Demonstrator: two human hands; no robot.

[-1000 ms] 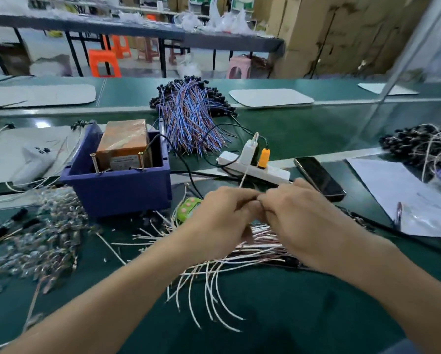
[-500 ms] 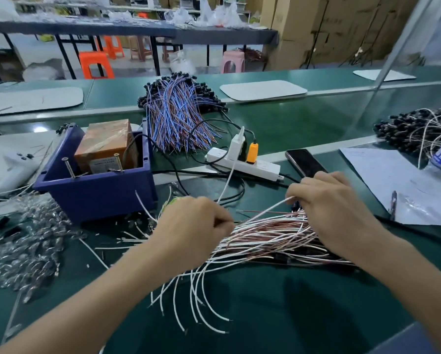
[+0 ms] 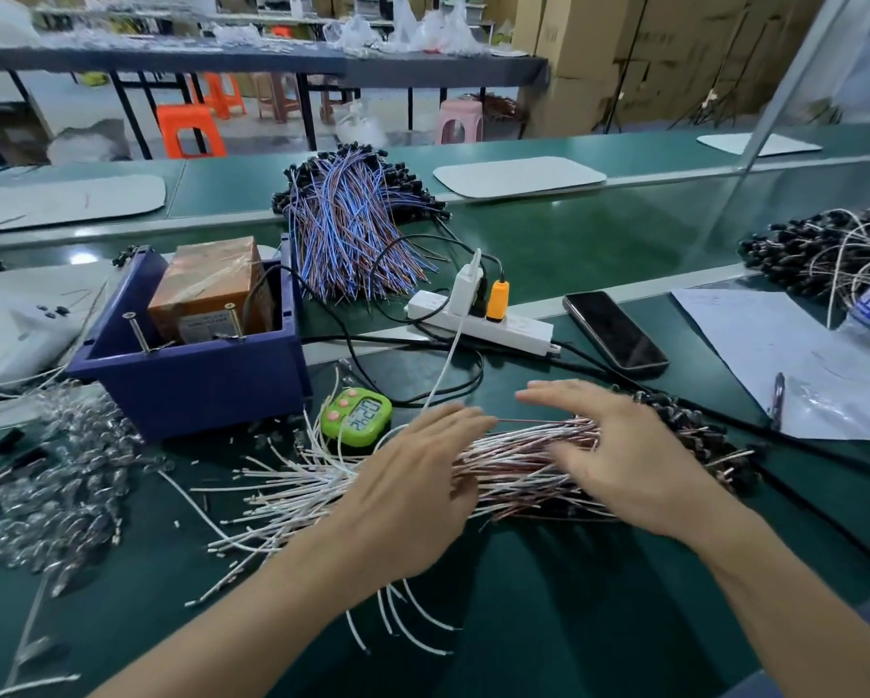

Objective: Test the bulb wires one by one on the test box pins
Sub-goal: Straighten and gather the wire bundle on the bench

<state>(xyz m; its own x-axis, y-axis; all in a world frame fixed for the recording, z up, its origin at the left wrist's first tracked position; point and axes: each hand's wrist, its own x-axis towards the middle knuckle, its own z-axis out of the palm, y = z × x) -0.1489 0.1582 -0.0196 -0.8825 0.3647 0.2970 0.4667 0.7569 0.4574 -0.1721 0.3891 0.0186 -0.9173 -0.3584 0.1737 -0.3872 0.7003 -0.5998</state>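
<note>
A bundle of red-and-white bulb wires (image 3: 518,460) lies across the green table in front of me, stripped white ends fanning out to the left and black bulb holders (image 3: 694,430) at the right. My left hand (image 3: 412,491) lies flat and open on the bundle's left part. My right hand (image 3: 619,445) rests open on its right part, fingers spread. The test box (image 3: 191,380) is a blue bin holding a brown taped block (image 3: 206,294), with two metal pins (image 3: 138,332) standing up at its front; it sits to the left, behind the wires.
A green timer (image 3: 356,414) sits between box and bundle. A white power strip (image 3: 478,327) with plugs and cables, a black phone (image 3: 614,330) and papers (image 3: 785,365) lie beyond. Blue-and-red wires (image 3: 357,234) are piled behind; clear bulbs (image 3: 55,486) are heaped at left.
My hands were pinched together over the bundle a second ago. They have since parted and opened flat onto the wires. The camera has shifted closer.
</note>
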